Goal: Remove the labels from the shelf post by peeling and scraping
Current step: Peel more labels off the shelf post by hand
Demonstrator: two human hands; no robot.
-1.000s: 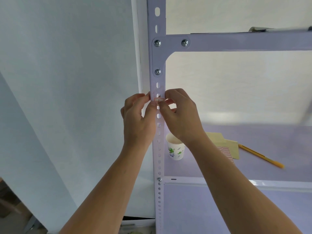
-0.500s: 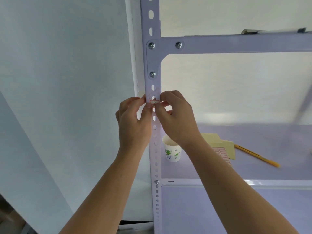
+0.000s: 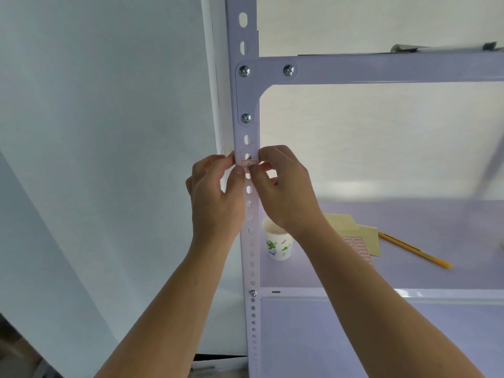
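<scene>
A pale lilac perforated shelf post (image 3: 246,132) runs up the middle of the view. A small white label (image 3: 248,164) with a red border is stuck on its front at hand height. My left hand (image 3: 215,197) grips the post from the left, with its thumb on the front just below the label. My right hand (image 3: 285,192) comes from the right. Its thumb covers the label's lower right corner and its forefinger curls at the label's right edge, pinching there. Whether any corner has lifted is hidden by the fingertips.
On the shelf board (image 3: 409,274) behind the post stand a white paper cup (image 3: 279,245) with green print, a yellow sheet of labels (image 3: 362,236) and a yellow pen-like tool (image 3: 414,251). A cross beam (image 3: 381,69) runs overhead. A white wall (image 3: 95,159) fills the left.
Both hands stay at the label with barely any shift in their fingers. The view has drifted slightly, so the post sits a little further left in the frame.
</scene>
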